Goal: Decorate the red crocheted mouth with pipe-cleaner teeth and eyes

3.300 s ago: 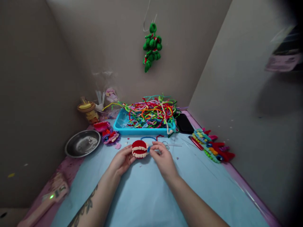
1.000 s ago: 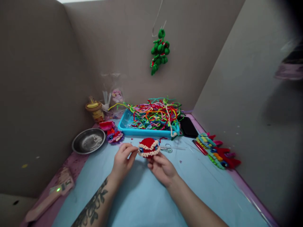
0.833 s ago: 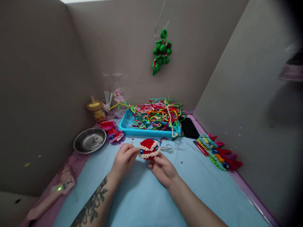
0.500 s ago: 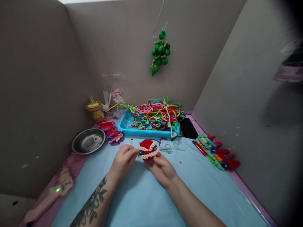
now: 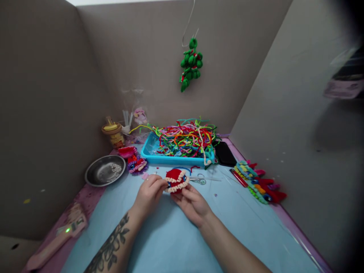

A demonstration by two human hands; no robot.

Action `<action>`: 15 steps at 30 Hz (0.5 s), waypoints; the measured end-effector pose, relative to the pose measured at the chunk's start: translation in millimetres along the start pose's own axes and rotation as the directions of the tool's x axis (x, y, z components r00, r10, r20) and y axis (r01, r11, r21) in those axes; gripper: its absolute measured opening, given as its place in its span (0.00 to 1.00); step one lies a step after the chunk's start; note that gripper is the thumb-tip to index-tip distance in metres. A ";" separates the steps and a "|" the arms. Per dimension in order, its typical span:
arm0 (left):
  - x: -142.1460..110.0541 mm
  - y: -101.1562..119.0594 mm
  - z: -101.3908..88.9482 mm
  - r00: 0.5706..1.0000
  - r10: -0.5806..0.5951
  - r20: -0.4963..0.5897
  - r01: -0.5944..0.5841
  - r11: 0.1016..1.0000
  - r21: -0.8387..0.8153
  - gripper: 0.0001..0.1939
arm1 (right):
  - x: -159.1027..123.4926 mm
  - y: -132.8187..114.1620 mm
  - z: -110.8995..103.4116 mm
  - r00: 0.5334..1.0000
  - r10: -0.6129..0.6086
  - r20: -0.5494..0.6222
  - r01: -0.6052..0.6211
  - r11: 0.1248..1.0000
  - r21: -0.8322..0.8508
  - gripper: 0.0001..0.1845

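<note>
Between my hands is a small red crocheted piece [image 5: 174,176] with wavy cream trim and blue eyes at its sides, held above the blue table cover. My right hand [image 5: 193,203] supports it from below and the right, fingers curled under it with the thumb at its front edge. At its left edge, beside one blue eye, the fingertips of my left hand [image 5: 150,192] pinch together on the piece. Just behind it lie small scissors [image 5: 199,180], a blue yarn strand and a short red yarn end [image 5: 195,167].
A blue tray [image 5: 176,160] heaped with yarn scraps stands at the back, a black phone [image 5: 225,153] beside it. At left are a metal bowl [image 5: 93,172], crocheted pieces [image 5: 137,165], a cup [image 5: 113,132] and a pink device [image 5: 57,242]. Colourful crocheted pieces [image 5: 256,180] lie right.
The whole view has shifted slightly, so things appear a little further left. Both hands keep their hold on the red crocheted piece, which looks turned very slightly.
</note>
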State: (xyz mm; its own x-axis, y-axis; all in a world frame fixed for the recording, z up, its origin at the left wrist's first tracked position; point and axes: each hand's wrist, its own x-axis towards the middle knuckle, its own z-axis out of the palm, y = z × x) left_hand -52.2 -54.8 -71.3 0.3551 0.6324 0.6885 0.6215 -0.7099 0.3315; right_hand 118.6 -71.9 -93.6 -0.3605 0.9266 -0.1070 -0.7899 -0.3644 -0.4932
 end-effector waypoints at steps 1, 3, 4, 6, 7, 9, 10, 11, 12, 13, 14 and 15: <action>0.1 0.2 -0.3 1.000 0.004 0.000 -0.004 1.000 0.004 0.05 | 0.1 0.4 -0.1 1.000 0.001 -0.003 -0.001 1.000 0.000 0.16; 0.3 0.4 -1.4 1.000 0.011 0.007 -0.011 1.000 0.012 0.05 | 0.4 1.2 0.0 1.000 0.006 -0.008 -0.006 1.000 0.002 0.16; 0.4 0.4 -2.1 1.000 0.014 0.011 -0.014 1.000 0.016 0.05 | 0.5 1.4 0.2 1.000 0.008 -0.008 -0.008 1.000 0.003 0.16; 0.5 0.0 -3.3 1.000 0.021 0.024 -0.021 1.000 0.023 0.06 | 0.8 1.3 0.9 1.000 0.008 -0.008 -0.008 1.000 0.003 0.17; 0.5 -0.4 -3.6 0.999 0.023 0.029 -0.024 0.999 0.024 0.06 | 0.9 1.1 1.3 1.000 0.007 -0.007 -0.007 1.000 0.000 0.17; 0.2 -1.6 -3.6 0.999 0.023 0.044 -0.024 0.999 0.025 0.06 | 1.0 0.4 1.8 1.000 -0.001 0.001 0.001 1.000 -0.006 0.18; 0.0 -2.1 -3.4 0.998 0.022 0.050 -0.023 0.999 0.024 0.07 | 1.0 0.2 1.7 1.000 -0.003 0.005 0.003 1.000 -0.011 0.18; 0.0 -2.5 -3.3 0.998 0.022 0.056 -0.023 0.999 0.024 0.06 | 1.1 0.0 1.6 1.000 -0.005 0.008 0.005 1.000 -0.017 0.18; 0.1 -2.6 -3.5 0.998 0.023 0.057 -0.024 0.999 0.022 0.06 | 1.1 0.0 1.3 1.000 -0.006 0.009 0.006 1.000 -0.023 0.18; 0.3 -2.3 -4.0 0.998 0.025 0.058 -0.026 1.000 0.014 0.06 | 1.1 0.0 1.0 1.000 -0.006 0.008 0.006 1.000 -0.029 0.18; 0.7 -1.7 -5.0 0.998 0.025 0.052 -0.025 1.000 -0.004 0.06 | 1.0 0.0 0.8 1.000 -0.006 0.005 0.006 0.999 -0.034 0.18; 1.2 -0.8 -6.2 0.999 0.021 0.036 -0.020 0.999 -0.034 0.06 | 0.9 0.0 0.6 1.000 -0.007 0.003 0.007 0.999 -0.039 0.18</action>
State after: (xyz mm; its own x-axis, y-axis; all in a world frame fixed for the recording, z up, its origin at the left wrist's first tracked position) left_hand -56.6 -55.3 -66.8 0.3930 0.6279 0.6718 0.5902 -0.7325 0.3393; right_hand 117.9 -71.1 -93.2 -0.3564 0.9289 -0.1011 -0.7725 -0.3538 -0.5274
